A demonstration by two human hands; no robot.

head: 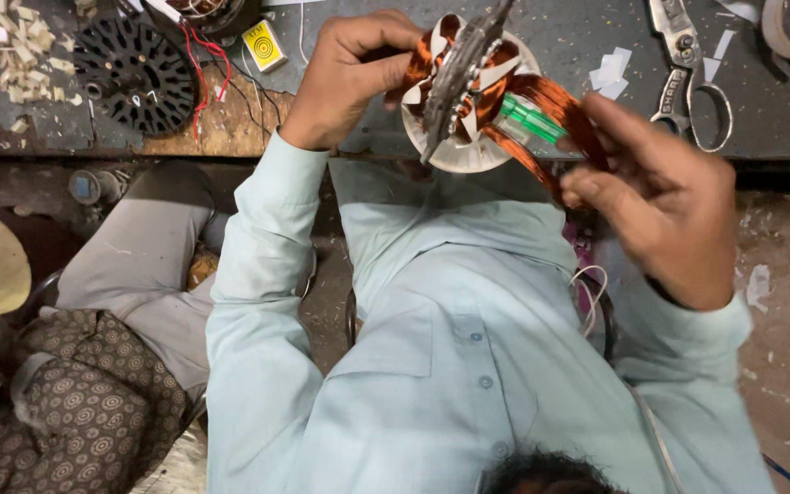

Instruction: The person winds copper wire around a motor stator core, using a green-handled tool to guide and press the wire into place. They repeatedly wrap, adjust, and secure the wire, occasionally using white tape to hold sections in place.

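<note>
My left hand [349, 78] grips the upper left side of a round motor stator [468, 87], held tilted on edge over the workbench edge. The stator has copper windings and white paper slot strips, with a white disc behind it. My right hand [665, 206] is closed on a loop of copper wire [555, 101] that runs out from the stator's right side. A green-handled tool [530, 119] lies between the loop and the stator. My pale blue shirt fills the lower middle of the view.
On the dark bench [587, 37] lie a black slotted rotor disc [134, 73] with red wires [201, 55], a small yellow box [264, 46], metal shears [688, 82] and paper scraps [16, 46]. Another person's grey-trousered leg [139, 265] is at left.
</note>
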